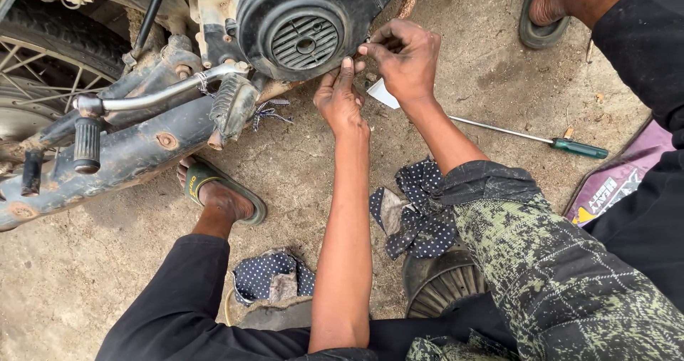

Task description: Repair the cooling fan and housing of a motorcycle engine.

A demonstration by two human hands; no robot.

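Bare dirt right of the hands [370, 76], past screwdriver [541, 140]; kick lever [153, 94] crowding left.

rear wheel [35, 69] cropped, purple packet [620, 183] half hidden

Showing right now: two hands, left hand [340, 99] and right hand [405, 57], one black engine cover [303, 26], one green-handled screwdriver [531, 138], two sandalled feet [219, 193], two dotted rags [417, 208], and one spoked wheel [39, 62] sitting in view.
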